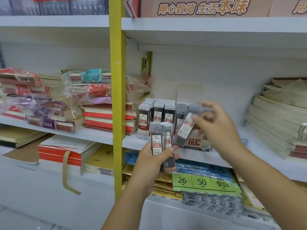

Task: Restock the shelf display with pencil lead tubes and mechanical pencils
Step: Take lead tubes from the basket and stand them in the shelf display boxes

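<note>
A white display box (144, 133) on the middle shelf holds rows of grey pencil lead tubes (157, 112) standing upright. My left hand (149, 161) grips a bundle of several lead tubes (158, 141) labelled 0.7, held upright in front of the shelf edge. My right hand (216, 125) pinches a single lead tube (186, 127), tilted and blurred, just in front of the right side of the display box. No mechanical pencils are visible.
A yellow upright post (117, 97) divides the shelving. Stacks of wrapped notebooks (93, 103) lie left of the box, and a cream paper stack (279, 117) lies to the right. Labelled paper packs (206, 183) fill the shelf below. A white shelf board (207, 25) runs above.
</note>
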